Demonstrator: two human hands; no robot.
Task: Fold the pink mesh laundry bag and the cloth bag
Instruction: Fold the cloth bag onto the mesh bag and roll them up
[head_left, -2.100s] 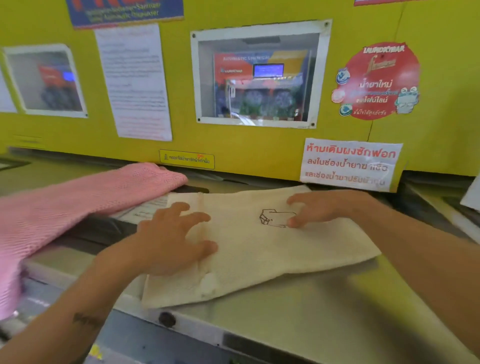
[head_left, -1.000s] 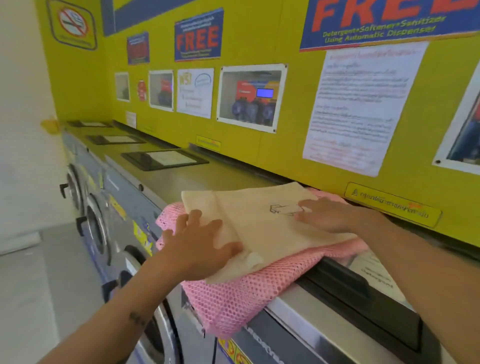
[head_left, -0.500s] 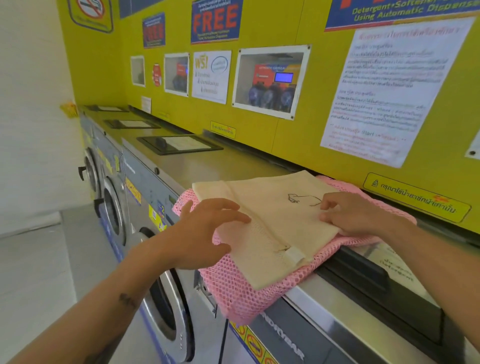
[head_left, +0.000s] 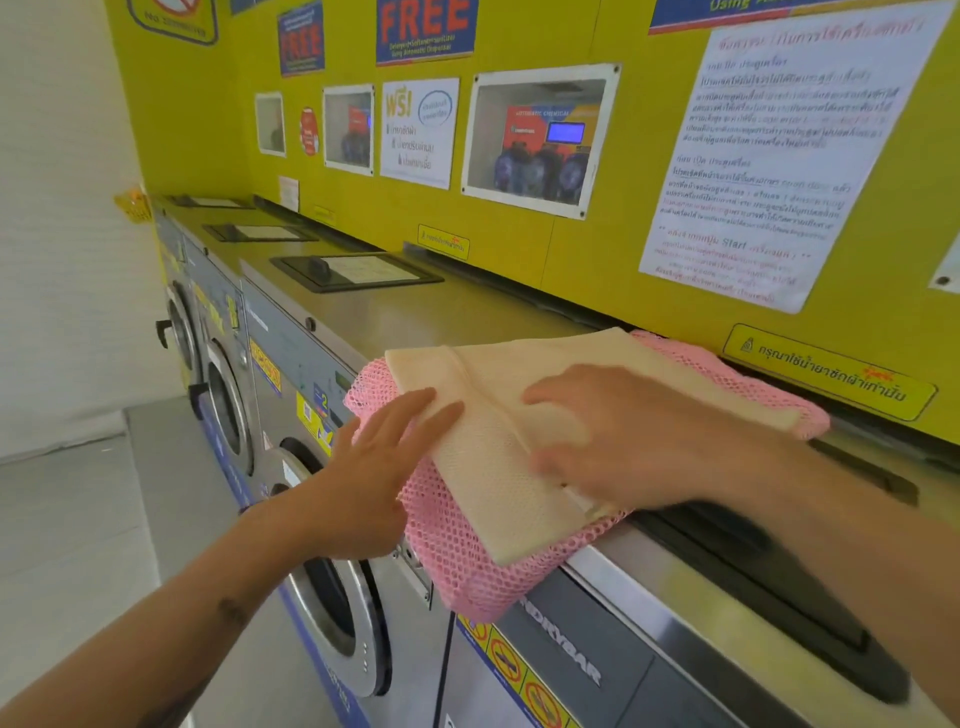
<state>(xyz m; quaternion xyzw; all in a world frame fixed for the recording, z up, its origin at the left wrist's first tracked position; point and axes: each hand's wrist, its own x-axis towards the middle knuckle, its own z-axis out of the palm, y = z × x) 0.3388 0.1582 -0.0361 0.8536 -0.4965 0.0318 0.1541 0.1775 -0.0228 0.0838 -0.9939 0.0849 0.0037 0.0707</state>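
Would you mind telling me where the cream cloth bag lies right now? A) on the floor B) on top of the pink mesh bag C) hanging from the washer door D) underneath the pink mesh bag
B: the cloth bag lies flat on the folded pink mesh laundry bag, whose mesh shows below and beside it on the washer top.

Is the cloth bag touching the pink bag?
Touching. The head view shows the cloth bag lying flat on top of the pink bag, with no gap between them.
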